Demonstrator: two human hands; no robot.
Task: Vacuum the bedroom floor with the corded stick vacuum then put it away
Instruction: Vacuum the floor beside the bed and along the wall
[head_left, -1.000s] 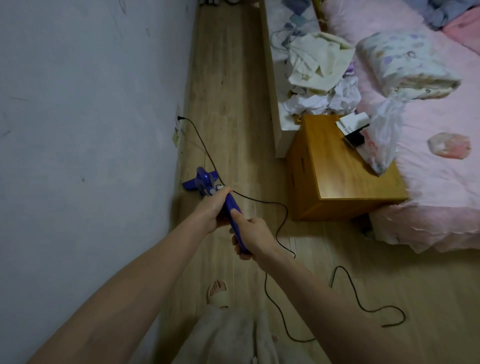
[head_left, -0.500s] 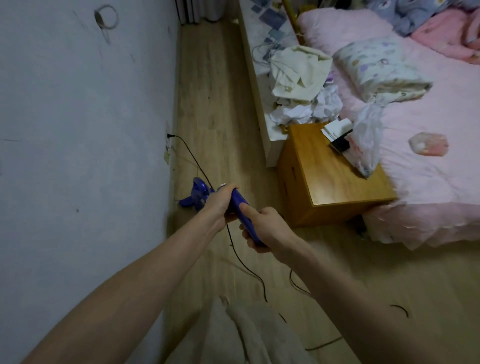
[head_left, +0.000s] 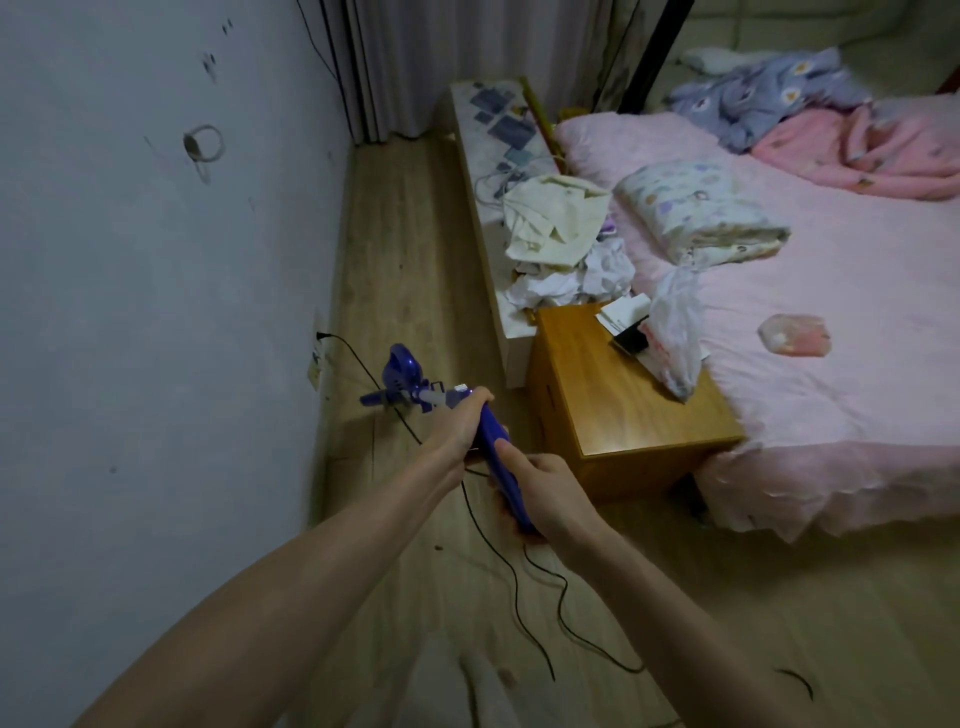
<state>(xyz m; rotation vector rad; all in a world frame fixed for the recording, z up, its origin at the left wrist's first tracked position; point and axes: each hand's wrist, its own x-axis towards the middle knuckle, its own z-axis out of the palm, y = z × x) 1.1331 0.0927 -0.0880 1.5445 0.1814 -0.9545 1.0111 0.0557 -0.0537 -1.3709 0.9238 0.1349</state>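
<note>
Both hands grip the blue vacuum (head_left: 410, 389) by its handle: left hand (head_left: 457, 426) wrapped farther along, right hand (head_left: 540, 488) nearer. Its body hangs beyond the left hand, by the left wall. Risk: the cord (head_left: 519, 597), looped on the floor (head_left: 415, 249) underfoot and plugged into the wall socket (head_left: 318, 336), may snag or trip.

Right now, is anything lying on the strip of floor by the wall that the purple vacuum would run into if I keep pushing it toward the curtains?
Only its own black cord, which runs from the wall outlet across the floor beside the vacuum. Beyond it, the floor strip up to the curtains looks bare.
</note>
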